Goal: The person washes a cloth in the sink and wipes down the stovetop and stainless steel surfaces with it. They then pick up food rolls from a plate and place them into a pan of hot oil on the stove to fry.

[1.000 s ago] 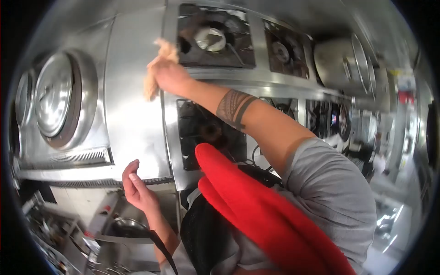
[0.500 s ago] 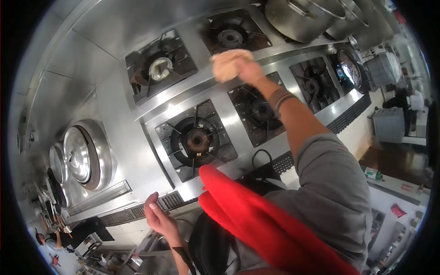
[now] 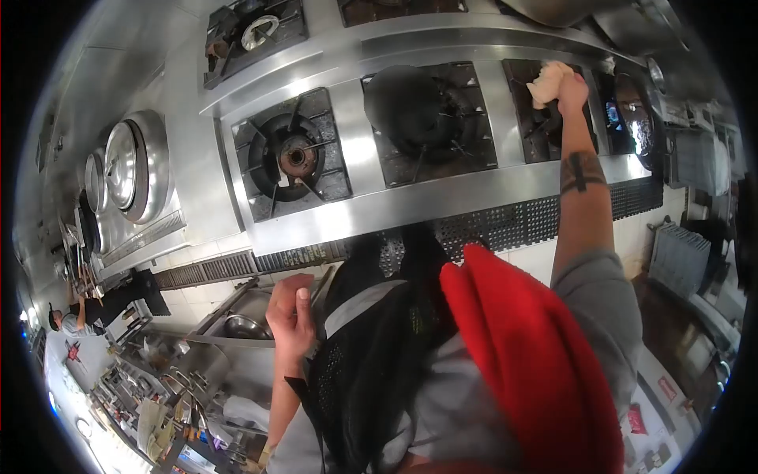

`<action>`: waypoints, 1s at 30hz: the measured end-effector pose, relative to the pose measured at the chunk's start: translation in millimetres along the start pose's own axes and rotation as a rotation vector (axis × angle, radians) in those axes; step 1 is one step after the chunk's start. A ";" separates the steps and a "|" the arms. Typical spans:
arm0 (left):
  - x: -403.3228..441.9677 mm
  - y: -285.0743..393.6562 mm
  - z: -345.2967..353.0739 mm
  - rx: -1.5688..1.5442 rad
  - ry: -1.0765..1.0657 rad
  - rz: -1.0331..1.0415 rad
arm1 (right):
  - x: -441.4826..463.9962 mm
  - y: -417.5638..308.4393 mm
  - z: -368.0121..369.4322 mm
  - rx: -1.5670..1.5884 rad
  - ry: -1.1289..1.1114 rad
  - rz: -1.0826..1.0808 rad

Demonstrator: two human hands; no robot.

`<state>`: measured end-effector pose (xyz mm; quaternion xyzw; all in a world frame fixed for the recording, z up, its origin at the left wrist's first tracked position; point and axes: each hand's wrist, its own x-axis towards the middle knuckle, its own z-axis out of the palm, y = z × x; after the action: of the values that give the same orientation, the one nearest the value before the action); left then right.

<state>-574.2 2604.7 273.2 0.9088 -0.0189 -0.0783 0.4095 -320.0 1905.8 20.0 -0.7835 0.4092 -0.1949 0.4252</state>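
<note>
My right hand (image 3: 574, 93) grips a pale, crumpled cloth (image 3: 548, 84) over the front right burner (image 3: 543, 122) of the steel stove. Whether the cloth touches the grate cannot be made out. My left hand (image 3: 290, 313) is low in front of the stove, fingers curled in with the thumb along them, and nothing shows in it. Nearest to it is the stove's front left burner (image 3: 295, 156). A dark round shape (image 3: 401, 109), too smooth to make out, covers much of the middle burner.
A red cloth (image 3: 537, 340) hangs over my front. Steel pots (image 3: 553, 9) stand at the back right, and a lidded round pot (image 3: 126, 166) is at the left. A dark shiny pan (image 3: 632, 114) lies at the stove's right end. Another person (image 3: 73, 317) stands far left.
My right hand has carried the cloth rightward, from the stove's middle ledge to the front right burner. My left hand has curled more. The view has shifted, and the dark round shape has appeared.
</note>
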 end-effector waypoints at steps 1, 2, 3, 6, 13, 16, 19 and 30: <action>-3.2 -1.2 3.4 0.005 0.002 0.021 | -18.9 -5.5 -14.8 0.244 0.054 -0.065; -7.4 -3.2 5.8 0.010 -0.002 0.028 | -29.0 -9.4 -25.5 0.486 0.108 -0.126; -10.7 -6.5 8.2 0.011 -0.015 0.002 | -25.9 -9.4 -33.8 0.490 0.118 -0.121; -21.7 -31.4 17.5 0.008 -0.052 -0.056 | -20.2 -29.3 -46.0 -0.062 0.209 -0.404; -46.6 -76.7 24.6 0.094 -0.126 -0.236 | -12.8 -40.0 124.7 -1.144 -0.271 -0.732; -91.4 -108.3 24.8 0.012 -0.053 -0.429 | -101.9 -75.2 224.4 -1.007 -0.312 -0.666; -117.4 -123.8 27.7 -0.059 -0.033 -0.547 | -222.9 -160.3 278.7 -0.941 -0.474 -0.739; -221.1 -152.9 22.4 -0.092 0.173 -0.871 | -541.0 -309.1 521.3 -0.606 -0.949 -1.378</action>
<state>-800.5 2711.4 172.4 0.8159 0.4034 -0.1682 0.3785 -151.3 2700.4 5.1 -0.9326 -0.3386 0.0544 0.1127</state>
